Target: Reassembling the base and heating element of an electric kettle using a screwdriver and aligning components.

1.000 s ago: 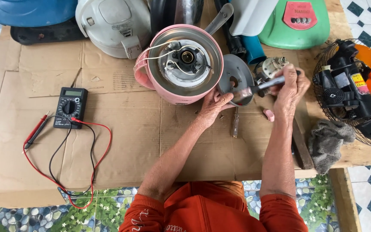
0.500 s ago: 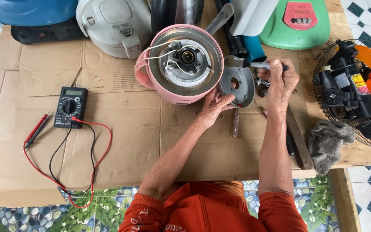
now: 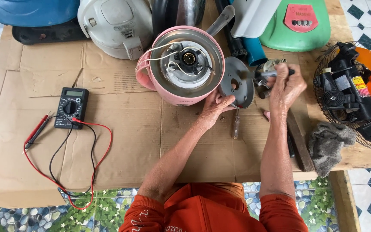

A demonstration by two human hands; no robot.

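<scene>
Left hand [image 3: 214, 107] is pinching the lower edge of a round grey metal plate [image 3: 236, 82], holding it upright right beside the pink rice cooker [image 3: 181, 68] lying on its side on the cardboard [image 3: 121, 129]. Right hand [image 3: 285, 86] is clenched around a dark-handled tool [image 3: 268, 74], tip at the plate.

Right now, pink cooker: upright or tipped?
Tipped on its side: the pink cooker shows its open underside, wiring exposed, with the round base plate off in the left hand.
</scene>
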